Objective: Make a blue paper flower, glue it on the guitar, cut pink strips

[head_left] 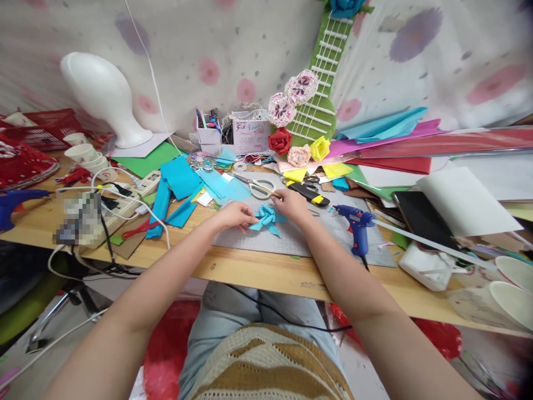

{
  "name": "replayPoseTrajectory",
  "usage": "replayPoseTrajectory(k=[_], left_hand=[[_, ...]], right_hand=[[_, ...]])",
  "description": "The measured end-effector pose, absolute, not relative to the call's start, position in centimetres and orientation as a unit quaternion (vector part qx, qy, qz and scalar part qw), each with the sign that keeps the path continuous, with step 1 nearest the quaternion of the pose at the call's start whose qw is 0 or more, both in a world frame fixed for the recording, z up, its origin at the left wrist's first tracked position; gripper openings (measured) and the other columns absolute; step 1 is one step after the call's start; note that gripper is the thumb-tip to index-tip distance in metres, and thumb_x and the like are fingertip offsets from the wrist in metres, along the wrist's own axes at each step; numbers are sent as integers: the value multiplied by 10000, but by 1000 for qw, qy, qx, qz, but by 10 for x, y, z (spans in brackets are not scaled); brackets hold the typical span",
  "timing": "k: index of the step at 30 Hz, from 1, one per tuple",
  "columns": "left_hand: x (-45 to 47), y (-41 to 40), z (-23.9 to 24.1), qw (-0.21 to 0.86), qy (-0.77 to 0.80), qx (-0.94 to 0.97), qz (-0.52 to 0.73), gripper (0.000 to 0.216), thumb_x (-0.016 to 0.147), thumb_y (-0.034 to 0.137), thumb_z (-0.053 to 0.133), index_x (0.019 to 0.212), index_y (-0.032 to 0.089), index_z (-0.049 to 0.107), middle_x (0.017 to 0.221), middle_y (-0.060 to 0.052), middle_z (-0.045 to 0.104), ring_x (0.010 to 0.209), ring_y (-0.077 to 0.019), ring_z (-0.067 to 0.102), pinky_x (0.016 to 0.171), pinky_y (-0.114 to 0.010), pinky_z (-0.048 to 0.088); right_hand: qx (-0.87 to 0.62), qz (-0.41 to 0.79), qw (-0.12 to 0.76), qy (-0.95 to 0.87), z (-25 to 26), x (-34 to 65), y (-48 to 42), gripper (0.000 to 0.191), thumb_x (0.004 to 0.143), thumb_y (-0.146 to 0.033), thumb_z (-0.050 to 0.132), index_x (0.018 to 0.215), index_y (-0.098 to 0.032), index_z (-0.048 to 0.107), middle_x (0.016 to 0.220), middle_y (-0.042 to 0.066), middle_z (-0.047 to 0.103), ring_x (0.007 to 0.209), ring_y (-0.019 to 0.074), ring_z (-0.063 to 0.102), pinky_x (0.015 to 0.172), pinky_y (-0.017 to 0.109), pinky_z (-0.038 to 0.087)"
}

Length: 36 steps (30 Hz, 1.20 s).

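Observation:
A folded light-blue paper flower with pointed strips lies low over the grey cutting mat in front of me. My left hand pinches the tip of its left strip between thumb and fingers. On the other side, my right hand is closed, with a thin brownish stick poking out of its fingers beside the flower. Its fingertips are partly hidden. Just behind the hands lie scissors with white handles and a black-and-yellow utility knife. A blue glue gun rests to the right.
Blue paper sheets and a power strip with cables are on the left. A green guitar-shaped craft with paper flowers leans at the back. Paper cups stand at the right front edge, near a white notebook.

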<state>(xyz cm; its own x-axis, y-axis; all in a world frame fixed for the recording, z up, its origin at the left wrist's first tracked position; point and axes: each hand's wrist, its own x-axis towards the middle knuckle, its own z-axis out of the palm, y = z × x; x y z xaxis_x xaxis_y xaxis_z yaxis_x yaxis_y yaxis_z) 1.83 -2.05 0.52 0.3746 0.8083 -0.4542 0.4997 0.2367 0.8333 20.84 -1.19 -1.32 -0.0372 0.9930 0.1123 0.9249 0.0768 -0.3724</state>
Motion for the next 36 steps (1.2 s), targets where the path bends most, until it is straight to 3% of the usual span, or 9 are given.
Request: replayPoseTrajectory(k=[6,16,22,26,30,36], left_hand=[[22,-23,-1,575,548,588,157,170,572,223,751,621,138,612,505,36,553,498,-83,509,479,-228,497],[20,-22,-6,568,552,584,182,131,620,220,711,692,124,659,610,8,624,556,-96,555,522,-231,516],[30,-26,-18,395,572,691,200,160,604,193,680,754,159,638,688,15,645,573,-98,565,487,-193,446],[43,-35,-25,262,572,731,265,94,681,252,630,730,178,600,711,5,642,651,-117,580,575,-215,429],[51,-36,-34,107,579,734,339,58,757,208,536,814,200,544,784,0,625,741,-139,591,655,-243,414],[52,-28,-41,91,607,711,342,192,783,263,548,943,202,459,781,-1,633,757,-175,628,609,-253,390]], right_hand=[[-674,97,176,-711,-15,210,-11,301,841,-355,437,992,-264,681,981,22,695,908,207,617,659,255,403],[-678,107,174,-706,-10,209,-14,296,836,-339,445,1000,-260,677,994,20,692,910,192,611,664,238,394],[-674,98,193,-707,-12,206,-14,274,834,-327,443,954,-254,679,969,23,692,901,195,607,664,247,387],[-667,87,240,-700,2,201,-21,238,824,-295,455,938,-239,657,957,17,687,885,180,599,660,239,371],[-651,91,263,-706,21,194,-34,197,803,-370,499,884,-218,594,839,3,676,756,165,595,609,234,342],[-654,129,215,-713,12,184,-41,204,752,-383,556,868,-218,528,815,-2,661,739,175,593,586,235,332]])
